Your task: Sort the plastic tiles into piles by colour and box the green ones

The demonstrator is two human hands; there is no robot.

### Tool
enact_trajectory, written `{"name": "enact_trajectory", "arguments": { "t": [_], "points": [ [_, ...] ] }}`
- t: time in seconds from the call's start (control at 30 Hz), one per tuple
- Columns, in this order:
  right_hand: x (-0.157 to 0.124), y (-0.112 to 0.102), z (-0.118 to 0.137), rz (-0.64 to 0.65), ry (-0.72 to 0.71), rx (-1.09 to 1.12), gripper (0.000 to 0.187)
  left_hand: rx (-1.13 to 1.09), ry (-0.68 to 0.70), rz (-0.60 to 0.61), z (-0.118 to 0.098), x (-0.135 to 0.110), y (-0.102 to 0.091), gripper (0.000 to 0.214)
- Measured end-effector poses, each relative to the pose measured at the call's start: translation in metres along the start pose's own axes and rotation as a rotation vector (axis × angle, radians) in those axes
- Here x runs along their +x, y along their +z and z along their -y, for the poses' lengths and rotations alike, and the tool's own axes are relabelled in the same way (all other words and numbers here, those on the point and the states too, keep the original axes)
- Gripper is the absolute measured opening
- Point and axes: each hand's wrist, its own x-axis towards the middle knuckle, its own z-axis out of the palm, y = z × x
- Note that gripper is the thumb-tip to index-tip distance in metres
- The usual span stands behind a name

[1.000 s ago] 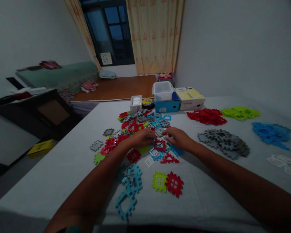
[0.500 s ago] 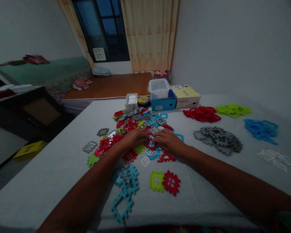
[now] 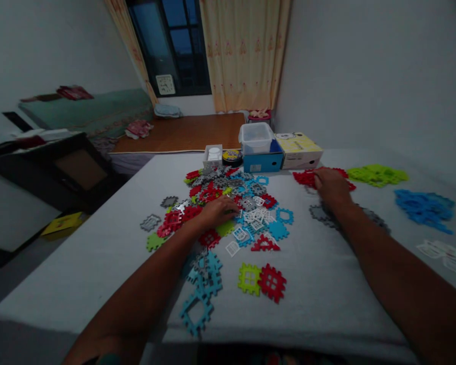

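Note:
A mixed pile of flat interlocking plastic pieces (image 3: 228, 203) in red, blue, grey, green and white lies on a grey-covered surface (image 3: 99, 263). My left hand (image 3: 220, 210) rests palm down on that pile, fingers curled over the pieces. My right hand (image 3: 330, 185) reaches out to the right and lies on the red pile (image 3: 307, 177), fingers bent down onto it; whether it holds a piece is hidden. Sorted heaps lie further right: grey (image 3: 323, 213), green (image 3: 376, 175) and blue (image 3: 423, 205).
A joined green and red pair (image 3: 262, 281) and blue pieces (image 3: 201, 289) lie near the front edge. White pieces (image 3: 444, 253) sit at the right. At the back stand a blue box with a clear tub (image 3: 260, 147), a yellow box (image 3: 298, 149) and small tins (image 3: 222, 157).
My right hand left the mixed pile and moved right and away to the red pile. My left hand stayed on the mixed pile.

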Motion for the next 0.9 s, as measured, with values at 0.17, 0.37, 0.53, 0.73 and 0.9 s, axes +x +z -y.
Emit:
{"name": "enact_trajectory", "arguments": {
  "t": [0.17,0.37,0.53,0.73,0.9],
  "points": [
    [-0.010,0.001,0.005,0.077,-0.054,-0.131,0.031,-0.022,0.021,0.019,0.004,0.000,0.002,0.017],
    [-0.015,-0.016,0.062,0.086,-0.221,0.178,0.030,-0.131,0.112,0.149,-0.001,-0.004,-0.017,0.025],
    [-0.027,-0.026,0.100,0.450,-0.359,0.634,0.022,-0.187,0.117,0.197,0.004,-0.009,-0.020,0.034],
    [-0.045,-0.006,0.125,0.422,-0.399,0.673,0.037,-0.151,0.063,0.044,0.006,-0.004,-0.005,0.019],
    [-0.054,-0.001,0.140,0.414,-0.501,0.697,0.030,0.018,0.013,-0.014,0.001,-0.002,-0.001,0.017]
  ]
}}
